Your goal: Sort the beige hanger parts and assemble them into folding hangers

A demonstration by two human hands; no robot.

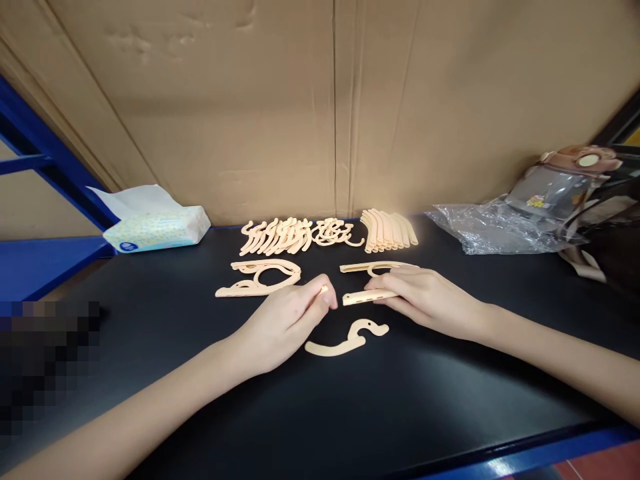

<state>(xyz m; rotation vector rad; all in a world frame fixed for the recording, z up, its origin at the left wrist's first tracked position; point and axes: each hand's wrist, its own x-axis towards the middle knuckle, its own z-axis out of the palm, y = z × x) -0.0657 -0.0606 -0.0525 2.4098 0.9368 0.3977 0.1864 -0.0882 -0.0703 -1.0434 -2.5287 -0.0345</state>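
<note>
My left hand [295, 313] is closed in a pinch around a small cream plastic piece [324, 289]; only its tip shows between thumb and finger. My right hand [425, 300] grips a cream plastic hanger arm [367, 297] with slots along its edge, pointing left toward my left hand, a short gap apart. Just behind the right hand lies another folding hanger [353, 267], partly covered by the fingers. On the table in front of both hands is a curved arm with a hook [335, 348]. Folded cream hangers [245, 291] lie beyond my left hand.
Along the back of the black table [280, 427] sit a pile of thin curved arms [277, 237], a heap of small hooks [333, 231] and stacked wider arms [387, 232]. A tissue pack [157, 227] is at left; clear plastic bag [495, 227] and bottle [550, 183] at right.
</note>
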